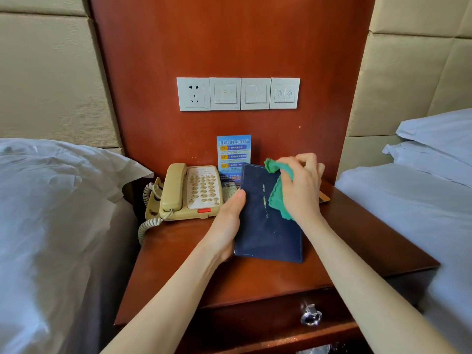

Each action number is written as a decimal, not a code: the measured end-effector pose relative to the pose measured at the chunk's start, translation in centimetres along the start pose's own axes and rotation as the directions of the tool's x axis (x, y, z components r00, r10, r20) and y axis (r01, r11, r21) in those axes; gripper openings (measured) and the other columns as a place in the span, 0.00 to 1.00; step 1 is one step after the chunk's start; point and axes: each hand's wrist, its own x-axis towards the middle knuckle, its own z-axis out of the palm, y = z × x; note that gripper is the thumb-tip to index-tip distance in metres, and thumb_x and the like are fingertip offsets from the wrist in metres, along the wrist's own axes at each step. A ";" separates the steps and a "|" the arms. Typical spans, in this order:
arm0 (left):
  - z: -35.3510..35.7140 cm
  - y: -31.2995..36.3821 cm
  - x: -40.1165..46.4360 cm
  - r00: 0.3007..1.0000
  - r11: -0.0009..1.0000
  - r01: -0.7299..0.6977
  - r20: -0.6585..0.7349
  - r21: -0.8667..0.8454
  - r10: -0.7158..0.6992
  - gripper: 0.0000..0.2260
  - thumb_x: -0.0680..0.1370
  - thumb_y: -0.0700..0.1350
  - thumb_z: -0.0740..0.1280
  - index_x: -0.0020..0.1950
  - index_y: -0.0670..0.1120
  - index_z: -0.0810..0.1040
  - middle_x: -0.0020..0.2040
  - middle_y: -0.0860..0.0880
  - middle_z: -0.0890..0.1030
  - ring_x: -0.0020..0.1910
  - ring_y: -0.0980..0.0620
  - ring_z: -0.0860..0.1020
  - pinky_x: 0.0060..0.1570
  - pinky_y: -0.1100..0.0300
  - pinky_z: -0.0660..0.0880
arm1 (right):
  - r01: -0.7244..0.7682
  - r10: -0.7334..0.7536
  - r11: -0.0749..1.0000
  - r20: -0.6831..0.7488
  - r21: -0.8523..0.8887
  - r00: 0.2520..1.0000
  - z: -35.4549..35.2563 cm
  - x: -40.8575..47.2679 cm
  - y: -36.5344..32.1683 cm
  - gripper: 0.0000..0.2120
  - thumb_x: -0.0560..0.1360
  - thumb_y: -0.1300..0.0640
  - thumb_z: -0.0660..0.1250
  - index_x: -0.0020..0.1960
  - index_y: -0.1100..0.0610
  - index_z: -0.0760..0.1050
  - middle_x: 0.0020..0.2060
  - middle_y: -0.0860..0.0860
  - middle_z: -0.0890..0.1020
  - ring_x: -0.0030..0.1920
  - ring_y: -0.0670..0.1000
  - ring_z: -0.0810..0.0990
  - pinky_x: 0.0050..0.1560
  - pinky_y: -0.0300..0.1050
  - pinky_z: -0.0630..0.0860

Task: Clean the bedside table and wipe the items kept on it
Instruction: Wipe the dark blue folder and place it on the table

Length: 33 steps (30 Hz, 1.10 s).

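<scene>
Two hands on dark blue folder point(265, 215), long axis running away toward telephone's point(190, 191) right: left hand point(227, 226) gripping left edge, right hand point(300, 186) pressing bunched green cloth point(277, 190) on far right.

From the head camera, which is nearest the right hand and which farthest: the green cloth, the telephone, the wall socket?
1. Green cloth: gripped in the right hand itself, on the dark blue folder.
2. Telephone: to the left on the table.
3. Wall socket: up on the wooden panel, farthest.
</scene>
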 end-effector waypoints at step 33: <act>-0.9 0.5 -0.5 0.977 0.981 -0.165 -0.123 0.100 0.176 0.18 0.83 0.50 0.57 0.44 0.53 0.86 0.47 0.50 0.86 0.46 0.54 0.84 0.39 0.63 0.78 | 0.363 -0.340 0.931 0.458 0.039 0.821 -1.1 -1.3 1.2 0.20 0.80 0.67 0.56 0.71 0.57 0.67 0.70 0.50 0.69 0.73 0.50 0.60 0.67 0.45 0.56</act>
